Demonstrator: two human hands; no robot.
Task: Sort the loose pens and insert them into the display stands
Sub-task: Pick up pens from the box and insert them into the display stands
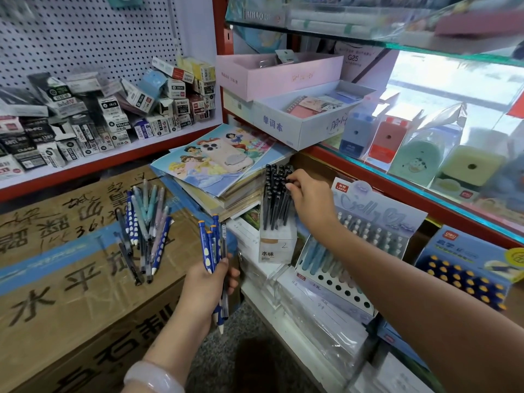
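Partway: right hand (pixel 307 200) pinched a black pen (pixel 287 194) at its filled stand (pixel 278 242); left hand (pixel 209 282) gripped blue pens (pixel 208 245); loose pile (pixel 144 222) on carton (pixel 56 293) remained unsorted.

A white pegboard (pixel 85 32) backs the upper-left shelf, where a heap of small refill boxes (pixel 107 114) lies jumbled against it. Below, a taped cardboard carton (pixel 56 293) bears black handwritten characters. Against the carton's far right corner sits a stack of notebooks (pixel 215 191), topped by a princess-print cover with a cream phone (pixel 226 153) lying face down on it. Above, an open pink box (pixel 280 73) rests partly on a white box (pixel 306 120) holding small spiral notepads. Under the glass shelf (pixel 425 43) at right stand a blue sharpener (pixel 355 133), a red one (pixel 387 139), and green and yellow ones (pixel 470 165) in clear packaging.
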